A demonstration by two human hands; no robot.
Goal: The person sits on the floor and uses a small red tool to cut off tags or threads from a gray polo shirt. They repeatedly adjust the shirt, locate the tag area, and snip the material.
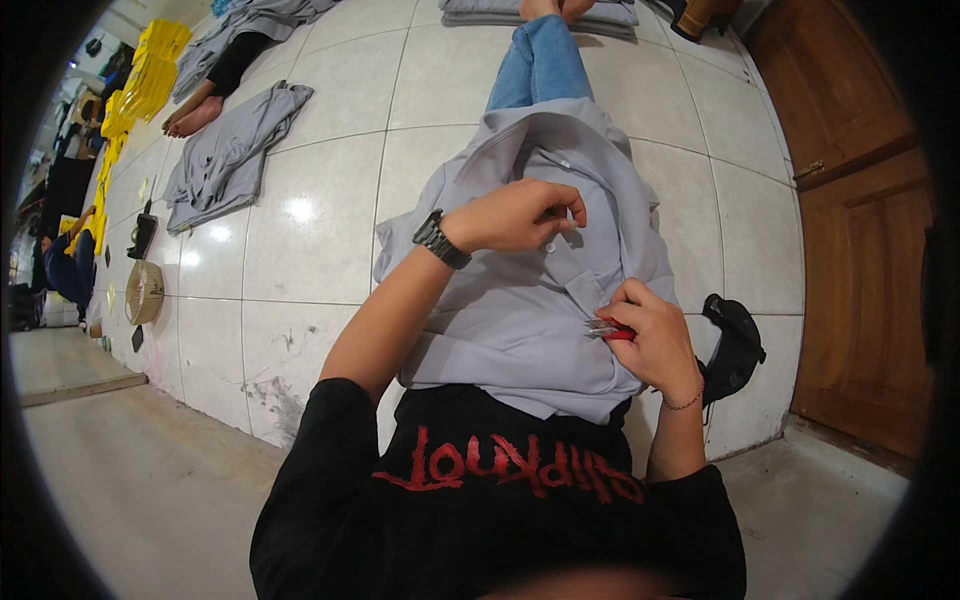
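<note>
A light grey garment [495, 322] with a collar-like band and buttons lies spread over my lap and legs. Above its upper middle is my left hand [525, 217], a dark metal watch [441, 240] on the wrist. Its thumb and index fingertips pinch a tiny pale thing that I cannot make out. My right hand [649, 330] holds red-handled thread snips [611, 329] low on the garment's right side, the metal blades pointing left. The fingertips of this hand are beside a small stitched flap or placket [589, 292] of the cloth.
A black bag [731, 349] lies on the tiles at my right, near a wooden door [862, 285]. Folded grey garments [225, 154] and a woven basket [144, 291] are at the left. Another person's bare feet [193, 112] and yellow stacks [154, 71] are farther off.
</note>
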